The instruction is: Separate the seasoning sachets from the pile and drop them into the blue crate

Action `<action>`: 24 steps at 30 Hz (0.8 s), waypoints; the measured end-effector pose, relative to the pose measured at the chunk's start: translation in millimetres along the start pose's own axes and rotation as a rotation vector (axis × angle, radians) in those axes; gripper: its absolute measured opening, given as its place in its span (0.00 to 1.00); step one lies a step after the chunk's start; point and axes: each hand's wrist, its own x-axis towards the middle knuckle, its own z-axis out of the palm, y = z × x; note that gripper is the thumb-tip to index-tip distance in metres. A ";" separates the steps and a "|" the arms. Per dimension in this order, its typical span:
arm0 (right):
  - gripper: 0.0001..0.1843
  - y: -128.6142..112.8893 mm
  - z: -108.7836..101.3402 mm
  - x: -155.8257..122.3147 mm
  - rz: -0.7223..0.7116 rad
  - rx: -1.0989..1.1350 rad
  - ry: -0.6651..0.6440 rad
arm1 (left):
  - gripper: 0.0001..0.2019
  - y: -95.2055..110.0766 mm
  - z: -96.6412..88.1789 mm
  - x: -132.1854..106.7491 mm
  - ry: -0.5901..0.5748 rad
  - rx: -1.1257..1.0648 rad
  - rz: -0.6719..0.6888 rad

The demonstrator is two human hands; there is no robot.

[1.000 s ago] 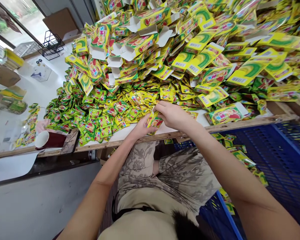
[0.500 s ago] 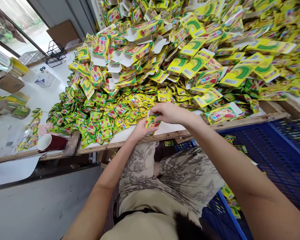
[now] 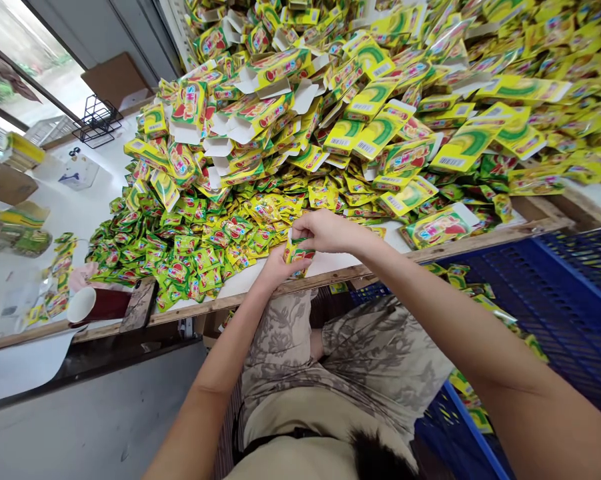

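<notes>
On my left, a dark red cup [image 3: 100, 305] and a phone [image 3: 139, 305] sit at the table edge, perhaps to be clear of the heaped packets [image 3: 185, 247] beside them. My left hand [image 3: 276, 268] is curled round the lower part of a small box [image 3: 299, 252] near the edge, thumb across its front, seemingly to steady it. My right hand [image 3: 325, 232] has its fingers bent in at the box's top; I can't tell what they pinch. Cartons [image 3: 400, 157] lie piled behind, probably for easy reach; a blue crate [image 3: 575, 293] stands below, at right.
</notes>
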 end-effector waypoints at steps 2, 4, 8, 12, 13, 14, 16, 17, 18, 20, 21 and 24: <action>0.05 -0.4 -3.1 -1.3 0.006 0.011 0.004 | 0.24 0.1 -0.3 -0.1 0.000 -0.015 -0.008; 0.07 0.3 -6.5 -3.4 0.000 0.057 -0.020 | 0.23 0.2 -0.6 0.1 -0.003 -0.031 -0.019; 0.11 -0.1 -9.4 -6.2 0.007 0.098 -0.028 | 0.24 0.6 -1.0 0.7 0.009 -0.051 -0.027; 0.12 -5.8 -9.0 -5.3 -0.020 -0.016 -0.074 | 0.26 0.5 -0.8 0.8 -0.006 -0.054 -0.031; 0.12 -7.3 -8.9 -4.6 -0.036 -0.040 -0.092 | 0.26 0.4 -0.7 0.6 -0.013 -0.061 -0.026; 0.13 -8.7 -8.6 -3.6 -0.055 -0.061 -0.107 | 0.26 0.3 -0.6 0.4 -0.016 -0.066 -0.020; 0.13 -10.8 -6.5 -1.6 -0.089 -0.108 -0.117 | 0.25 0.6 -0.6 -0.3 -0.004 -0.069 -0.017; 0.13 -11.5 -4.5 -0.8 -0.091 -0.136 -0.105 | 0.25 1.2 -0.6 -0.7 0.013 -0.063 -0.021; 0.13 -12.0 -2.0 -0.2 -0.080 -0.164 -0.080 | 0.25 2.1 -0.6 -1.1 0.030 -0.056 -0.030; 0.14 -12.2 4.3 -0.1 -0.041 -0.193 -0.013 | 0.24 4.8 -0.5 -2.0 0.058 -0.049 -0.054; 0.14 -12.0 7.4 -0.7 -0.026 -0.191 0.018 | 0.25 6.3 -0.4 -2.3 0.066 -0.053 -0.065; 0.15 -10.6 13.3 -3.8 -0.012 -0.150 0.086 | 0.26 9.2 0.1 -2.9 0.069 -0.087 -0.094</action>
